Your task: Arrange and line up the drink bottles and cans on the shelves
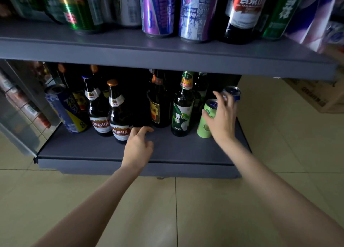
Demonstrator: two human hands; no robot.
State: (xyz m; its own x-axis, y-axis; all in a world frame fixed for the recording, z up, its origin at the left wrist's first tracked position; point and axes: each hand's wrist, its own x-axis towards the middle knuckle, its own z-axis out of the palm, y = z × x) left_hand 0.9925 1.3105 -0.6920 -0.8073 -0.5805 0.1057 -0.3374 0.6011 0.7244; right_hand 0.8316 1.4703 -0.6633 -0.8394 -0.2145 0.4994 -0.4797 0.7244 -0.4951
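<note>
Both arms reach to the bottom shelf (93,150) of a grey rack. Left hand (138,144) hovers low over the shelf board, fingers (144,130) loosely curled and holding nothing, tips just beside the base of the front brown U8 bottle (119,114). A second U8 bottle (96,109) stands just left of that one, and a tilted blue-and-yellow can (65,109) leans further left. Past the left fingertips, a gap, then a dark bottle with yellow label (158,105). Right hand (222,116) is spread over the light green can (205,122), thumb against its side, fingers wide and reaching up toward the blue-rimmed can (232,93) behind; cannot tell whether they actually clamp either can. Just left of the right thumb stands a green bottle (182,107). Upper shelf (167,51) above both hands carries purple cans (158,10), a green can (78,8) and another U8 bottle (243,12). Cardboard box (320,96) on the tile floor (167,209) right of the rack.
</note>
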